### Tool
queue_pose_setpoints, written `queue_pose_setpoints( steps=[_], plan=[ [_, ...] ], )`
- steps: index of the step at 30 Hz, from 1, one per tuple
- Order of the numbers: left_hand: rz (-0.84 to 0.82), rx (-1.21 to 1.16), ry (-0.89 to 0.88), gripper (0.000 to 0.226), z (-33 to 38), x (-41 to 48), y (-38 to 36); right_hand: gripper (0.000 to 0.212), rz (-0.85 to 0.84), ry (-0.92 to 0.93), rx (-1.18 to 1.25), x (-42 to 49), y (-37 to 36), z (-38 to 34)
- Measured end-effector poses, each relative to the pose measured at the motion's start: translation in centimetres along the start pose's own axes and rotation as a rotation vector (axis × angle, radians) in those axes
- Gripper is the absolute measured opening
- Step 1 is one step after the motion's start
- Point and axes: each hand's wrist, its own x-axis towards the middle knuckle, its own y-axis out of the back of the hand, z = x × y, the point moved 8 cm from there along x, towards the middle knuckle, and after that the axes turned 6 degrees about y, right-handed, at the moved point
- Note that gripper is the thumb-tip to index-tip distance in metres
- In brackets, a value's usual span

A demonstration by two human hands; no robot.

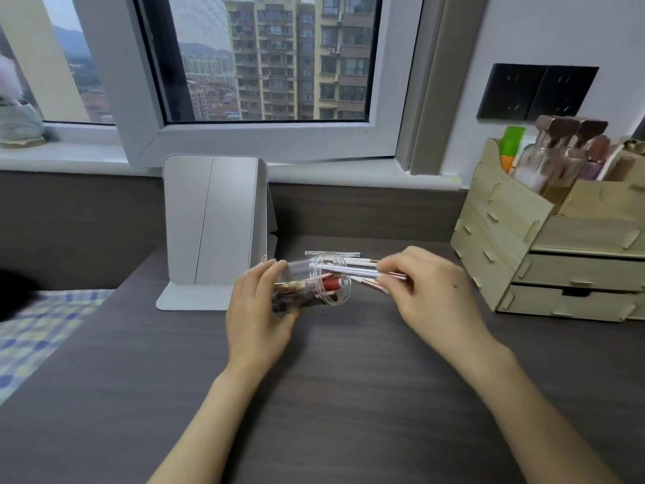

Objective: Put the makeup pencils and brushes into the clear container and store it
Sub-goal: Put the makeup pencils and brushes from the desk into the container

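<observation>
Fingers of the right hand (424, 291) pinch a white brush (352, 270); the left hand (258, 302) grips the tilted clear container (314, 284) above the dark wood-grain desk (331, 396), mid-frame below the window (265, 57).

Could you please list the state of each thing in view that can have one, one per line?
clear container: tipped on its side, partly filled, held by left hand
white pencil: pinched by right hand, tip entering the container
loose pencils: lying on the desk
wooden organizer: drawers shut
window: swung open

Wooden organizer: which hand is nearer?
Right. The right hand is just left of the wooden organizer, holding a brush; the left hand is farther left, gripping the clear container.
</observation>
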Motion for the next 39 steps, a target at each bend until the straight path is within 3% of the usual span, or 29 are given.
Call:
queue_pose_setpoints(
  steps=[5,9,12,14,16,18,20,23,27,30,33,39],
  plan=[
    [-0.021,-0.006,-0.064,0.078,0.8,-0.3,0.1,0.027,0.105,-0.046,0.091,1.1,-2.0,-1.5],
    [-0.023,-0.009,-0.068,0.078,0.7,-0.4,0.1,0.026,0.189,-0.041,0.108,1.5,-3.7,-1.5],
    [-0.012,0.005,-0.057,0.079,0.4,-0.5,0.0,0.024,0.154,-0.04,0.202,1.4,-5.1,-1.4],
    [0.023,0.004,-0.009,0.08,-0.3,-0.4,0.2,0.019,0.152,-0.136,0.419,1.0,-5.5,0.2],
    [0.072,0.008,0.068,0.079,-1.0,-0.2,0.7,0.018,0.263,-0.351,0.523,0.4,-5.2,4.1],
    [0.118,0.008,0.126,0.077,-1.7,0.1,1.2,0.031,0.214,-0.503,0.294,-0.2,-5.7,8.3],
    [0.138,0.001,0.161,0.076,-2.1,0.2,1.4,0.044,-0.061,-0.503,-0.002,-0.4,-7.8,10.6],
    [0.145,0.002,0.18,0.075,-2.3,0.3,1.3,0.019,-0.322,-0.399,-0.225,-1.0,-10.7,11.5],
    [0.129,0.02,0.164,0.075,-2.2,0.3,0.9,0.024,-0.351,-0.309,-0.372,-0.7,-11.9,11.6],
    [0.12,0.028,0.149,0.076,-2.1,0.3,0.8,0.012,-0.382,-0.208,-0.499,0.1,-12.1,10.9],
    [0.123,0.026,0.147,0.076,-2.1,0.3,0.9,0.032,-0.38,-0.106,-0.603,0.3,-12.3,10.3],
    [0.115,0.022,0.133,0.076,-1.8,0.4,0.8,0.031,-0.38,-0.074,-0.641,-0.1,-12.3,10.4]
  ],
)
